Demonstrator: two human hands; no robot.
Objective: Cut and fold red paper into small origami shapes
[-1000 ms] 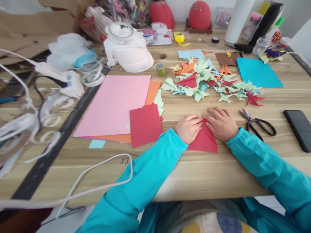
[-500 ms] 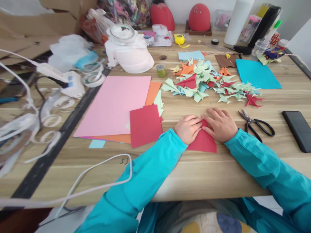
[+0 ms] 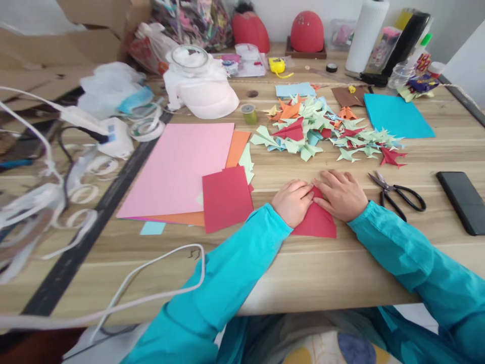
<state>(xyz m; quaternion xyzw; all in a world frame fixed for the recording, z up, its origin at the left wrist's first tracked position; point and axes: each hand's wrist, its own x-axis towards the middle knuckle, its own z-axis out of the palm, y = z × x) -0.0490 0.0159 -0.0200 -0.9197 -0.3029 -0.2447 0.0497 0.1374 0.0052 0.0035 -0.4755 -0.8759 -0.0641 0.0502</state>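
Observation:
A folded dark red paper (image 3: 317, 222) lies on the wooden table (image 3: 303, 273) in front of me. My left hand (image 3: 292, 201) rests on its left side with the fingers curled and pressed down on the fold. On the right side my right hand (image 3: 341, 194) lies flat, fingers stretched over the paper's upper edge. The fingertips of both hands meet at the paper's top point. Both arms wear turquoise sleeves.
Left of my hands lie a red sheet (image 3: 226, 198), an orange sheet and a large pink sheet (image 3: 182, 167). A heap of folded paper figures (image 3: 322, 132) sits behind. Black scissors (image 3: 397, 194), a phone (image 3: 460, 201) and a blue sheet (image 3: 397, 115) are at right. A white cable (image 3: 151, 275) loops at front left.
Both hands stay pressed on the red paper. The view has tilted slightly, so everything sits a little lower and to the left.

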